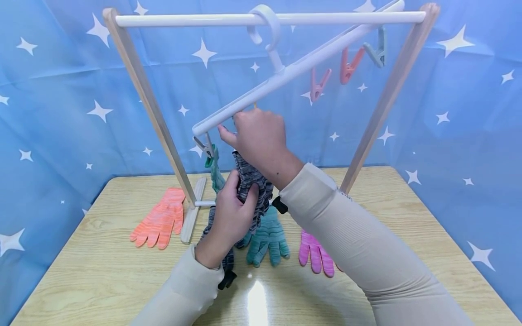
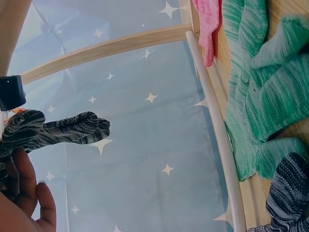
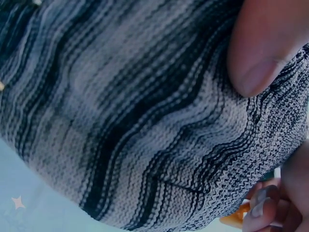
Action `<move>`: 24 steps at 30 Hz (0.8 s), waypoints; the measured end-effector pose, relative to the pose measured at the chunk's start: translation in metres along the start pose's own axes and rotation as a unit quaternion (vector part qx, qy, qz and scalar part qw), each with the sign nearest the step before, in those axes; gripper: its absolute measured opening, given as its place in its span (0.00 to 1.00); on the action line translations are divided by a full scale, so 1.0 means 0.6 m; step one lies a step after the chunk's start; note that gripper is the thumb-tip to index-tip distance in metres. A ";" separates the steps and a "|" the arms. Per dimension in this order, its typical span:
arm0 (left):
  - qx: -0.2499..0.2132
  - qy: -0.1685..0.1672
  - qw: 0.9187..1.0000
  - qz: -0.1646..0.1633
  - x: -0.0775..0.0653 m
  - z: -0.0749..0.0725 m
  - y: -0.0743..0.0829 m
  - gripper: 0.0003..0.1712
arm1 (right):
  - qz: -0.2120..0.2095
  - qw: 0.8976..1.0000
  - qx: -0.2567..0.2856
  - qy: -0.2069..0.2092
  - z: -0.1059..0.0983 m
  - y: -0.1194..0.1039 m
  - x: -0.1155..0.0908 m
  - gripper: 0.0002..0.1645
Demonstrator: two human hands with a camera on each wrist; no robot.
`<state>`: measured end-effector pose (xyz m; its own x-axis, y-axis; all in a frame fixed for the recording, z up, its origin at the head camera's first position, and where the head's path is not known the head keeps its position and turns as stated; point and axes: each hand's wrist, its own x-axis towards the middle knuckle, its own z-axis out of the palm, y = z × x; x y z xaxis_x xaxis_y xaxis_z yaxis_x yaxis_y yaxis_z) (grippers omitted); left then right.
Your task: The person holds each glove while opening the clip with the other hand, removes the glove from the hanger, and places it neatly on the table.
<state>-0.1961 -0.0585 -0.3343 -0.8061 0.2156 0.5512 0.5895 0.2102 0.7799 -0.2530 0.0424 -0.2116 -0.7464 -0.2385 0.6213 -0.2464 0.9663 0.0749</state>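
Note:
My left hand [image 1: 234,213] grips a black-and-grey striped knit glove [image 1: 256,181] below the bar of a white hanger [image 1: 302,68]. Right under that bar, my right hand [image 1: 263,136] has its fingers curled at an orange clip [image 3: 235,217], mostly hidden by the hand in the head view. The striped knit fills most of the right wrist view, with a thumb [image 3: 260,63] against it. At the hanger's low left end, a grey clip [image 1: 207,147] holds a green glove [image 1: 216,170].
The hanger hangs tilted from a wood-and-white rack [image 1: 151,99]. Red clips [image 1: 350,68] and a teal clip [image 1: 377,50] dangle at its right. On the table [image 1: 102,271] lie an orange glove [image 1: 163,217], a teal glove [image 1: 269,235], a pink glove [image 1: 316,256] and another dark striped glove [image 2: 289,193].

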 end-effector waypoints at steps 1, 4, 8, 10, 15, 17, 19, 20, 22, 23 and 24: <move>-0.001 0.000 1.000 0.000 0.000 0.000 0.000 0.10 | 0.000 1.000 0.001 0.001 0.000 0.000 0.000 0.34; -0.003 0.000 1.000 0.000 0.000 0.000 0.001 0.11 | -0.001 1.000 0.003 0.004 -0.001 -0.001 0.000 0.34; -0.001 0.000 1.000 0.000 0.000 0.000 0.002 0.11 | -0.004 1.000 0.006 0.007 -0.001 -0.001 0.000 0.34; 0.001 0.001 1.000 0.001 0.000 0.000 0.003 0.11 | -0.005 1.000 0.005 0.009 -0.001 -0.001 0.000 0.34; 0.002 0.001 1.000 0.001 0.000 0.000 0.003 0.11 | -0.003 1.000 0.008 0.008 -0.002 -0.001 0.000 0.33; 0.001 0.001 1.000 0.000 0.000 -0.001 0.004 0.11 | -0.002 1.000 0.013 0.006 -0.002 -0.002 0.001 0.33; 0.003 0.002 1.000 0.000 0.000 -0.001 0.005 0.11 | -0.001 1.000 0.015 0.004 -0.002 -0.002 0.001 0.34; 0.003 0.002 1.000 0.000 0.001 -0.001 0.005 0.11 | -0.001 1.000 0.016 0.004 -0.002 -0.002 0.002 0.34; 0.004 0.003 1.000 0.000 0.001 -0.001 0.006 0.10 | 0.000 1.000 0.016 0.003 -0.002 -0.003 0.002 0.34; 0.005 0.004 1.000 0.001 0.001 -0.001 0.006 0.10 | 0.001 1.000 0.016 0.003 -0.002 -0.003 0.003 0.33; 0.004 0.005 1.000 0.001 0.001 -0.001 0.007 0.10 | 0.001 1.000 0.015 0.002 -0.003 -0.003 0.002 0.33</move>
<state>-0.1942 -0.0583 -0.3306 -0.8056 0.2067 0.5553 0.5912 0.2183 0.7764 -0.2526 0.0404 -0.2096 -0.7445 -0.2368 0.6242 -0.2638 0.9632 0.0507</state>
